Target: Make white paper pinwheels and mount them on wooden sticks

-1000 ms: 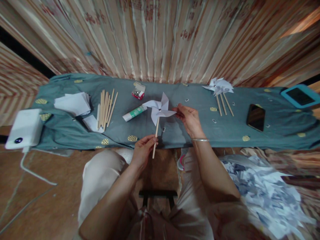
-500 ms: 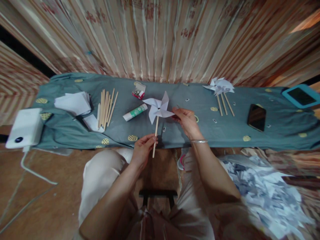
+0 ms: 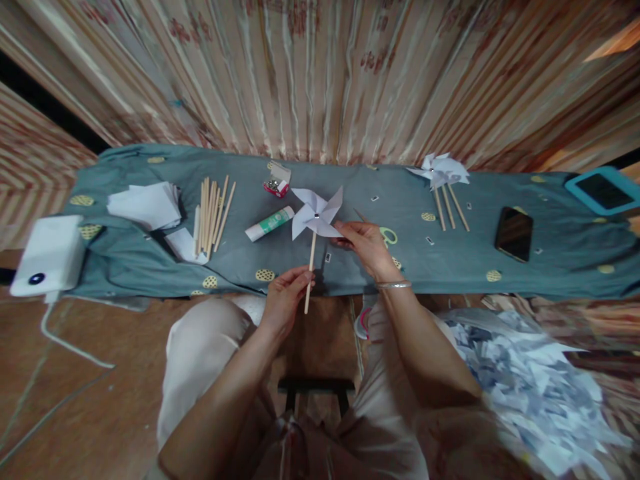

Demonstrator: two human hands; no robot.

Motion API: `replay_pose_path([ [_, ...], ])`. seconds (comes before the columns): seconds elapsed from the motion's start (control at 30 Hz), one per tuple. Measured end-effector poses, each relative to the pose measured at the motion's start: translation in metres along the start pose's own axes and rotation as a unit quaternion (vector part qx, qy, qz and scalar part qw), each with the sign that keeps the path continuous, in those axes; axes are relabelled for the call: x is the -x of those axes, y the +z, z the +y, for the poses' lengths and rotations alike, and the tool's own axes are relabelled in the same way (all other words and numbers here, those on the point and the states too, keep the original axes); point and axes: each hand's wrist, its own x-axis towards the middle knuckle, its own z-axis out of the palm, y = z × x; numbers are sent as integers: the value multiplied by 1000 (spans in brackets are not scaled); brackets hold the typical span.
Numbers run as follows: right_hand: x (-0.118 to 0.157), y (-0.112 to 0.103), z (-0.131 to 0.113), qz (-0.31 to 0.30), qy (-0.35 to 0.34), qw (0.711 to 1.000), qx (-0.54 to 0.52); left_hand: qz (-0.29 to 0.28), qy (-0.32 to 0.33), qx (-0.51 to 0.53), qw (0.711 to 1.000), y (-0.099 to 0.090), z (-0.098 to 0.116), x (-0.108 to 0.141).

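Observation:
A white paper pinwheel with a dark pin at its centre is fixed to the top of a pale wooden stick. My left hand pinches the stick's lower part between thumb and fingers. At the pinwheel's lower right blade is my right hand, its thumb and fingers pressed together on the blade tip. Left of the pinwheel lies a green and white glue stick, and behind that a small red box of pins. Green-handled scissors rest just beyond my right hand.
On the teal cloth are white papers, wooden sticks, finished pinwheels, a phone and a blue-framed tablet. A white corded device stands at left; paper scraps lie at lower right.
The pinwheel's blades have turned on the stick. My right hand has moved slightly left and down to a blade tip, showing more of the scissors. My left hand has stayed on the stick.

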Motion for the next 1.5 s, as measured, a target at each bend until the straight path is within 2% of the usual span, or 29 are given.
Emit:
replay_pose_path([
  [0.3,3,8,5,-58,-24,997,52,3,-1,2,1000,1,0,1],
  [0.43,6,7,2,-66,-8,997,48,2,5,-3,1000,0,0,-1],
  [0.53,9,1,-5,-47,10,998,30,9,4,-2,1000,0,0,-1],
  [0.67,11,-8,-11,1,-4,1000,9,6,6,-12,1000,1,-1,0],
  [0.77,10,-10,-10,37,2,999,2,10,7,-18,1000,2,-2,1],
  [0.87,7,-8,-7,47,12,999,-7,12,6,-20,1000,3,-4,1],
  [1.07,5,-11,-7,143,-98,985,19,6,3,-27,1000,3,-6,-1],
  [1.5,15,-7,-9,27,-107,992,67,3,7,-32,999,3,-9,-2],
])
